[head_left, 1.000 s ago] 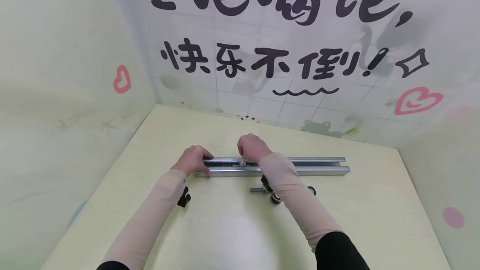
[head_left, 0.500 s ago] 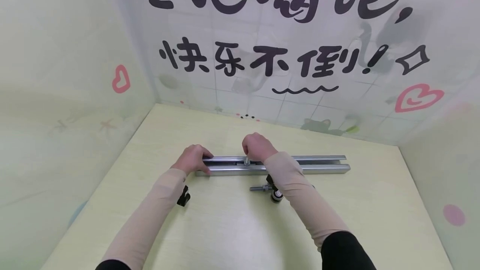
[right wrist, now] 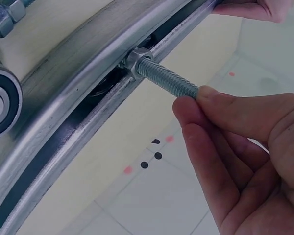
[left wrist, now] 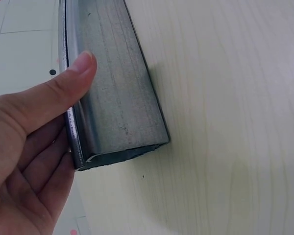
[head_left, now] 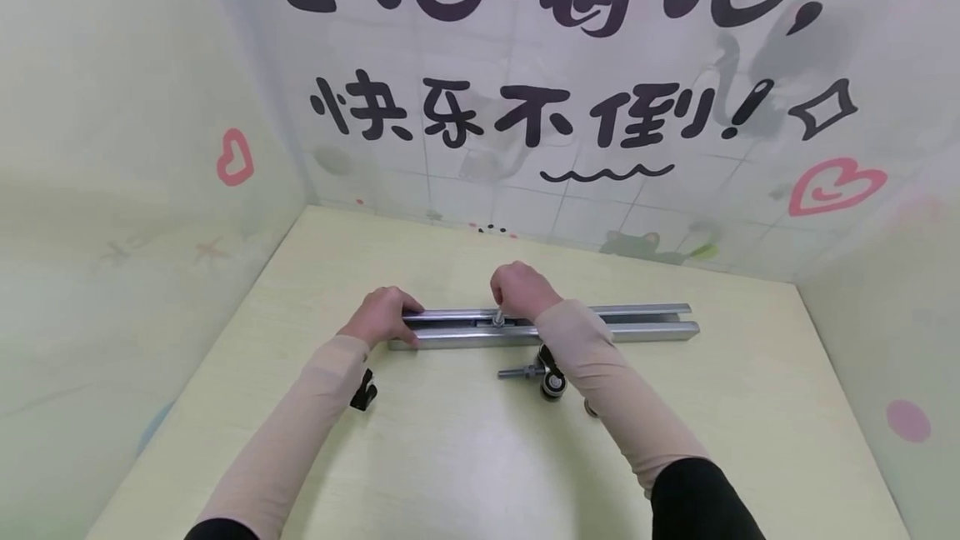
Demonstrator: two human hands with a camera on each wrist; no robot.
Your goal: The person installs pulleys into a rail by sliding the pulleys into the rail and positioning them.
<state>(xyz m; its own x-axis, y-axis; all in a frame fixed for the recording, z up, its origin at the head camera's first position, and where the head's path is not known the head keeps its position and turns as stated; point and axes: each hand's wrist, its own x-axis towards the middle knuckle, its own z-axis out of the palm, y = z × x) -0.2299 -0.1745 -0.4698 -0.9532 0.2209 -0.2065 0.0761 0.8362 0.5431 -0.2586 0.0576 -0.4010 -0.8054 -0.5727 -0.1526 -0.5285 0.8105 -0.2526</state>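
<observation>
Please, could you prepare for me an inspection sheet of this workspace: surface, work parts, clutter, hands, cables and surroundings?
Surface: pale wood-grain table.
Work parts: metal rail lying across the table, slot along its length; bolt standing out of the slot, with a nut at the slot.
Clutter: loose roller part with its own threaded stud, in front of the rail; small black piece beside the left sleeve; a round part mostly hidden by the right sleeve.
Hands: left hand holds the rail near its left end; right hand pinches the bolt's free end.
Cables: nothing seen.
Surroundings: printed walls with large black lettering.
</observation>
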